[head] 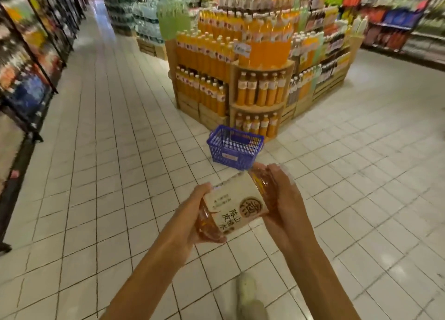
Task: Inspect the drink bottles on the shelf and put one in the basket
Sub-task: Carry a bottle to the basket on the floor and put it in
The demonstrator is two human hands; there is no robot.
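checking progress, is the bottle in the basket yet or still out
Out. The amber plastic drink bottle with the cream label lies sideways between the left hand and right hand, nearer than the blue plastic basket on the floor.

The bottle (237, 203) label reads 陈皮 and 山楂水.

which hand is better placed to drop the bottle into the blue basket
Probably the right hand: its grip is on the end of the bottle nearest the basket, which stands on the floor just beyond it. The left hand holds the nearer end.
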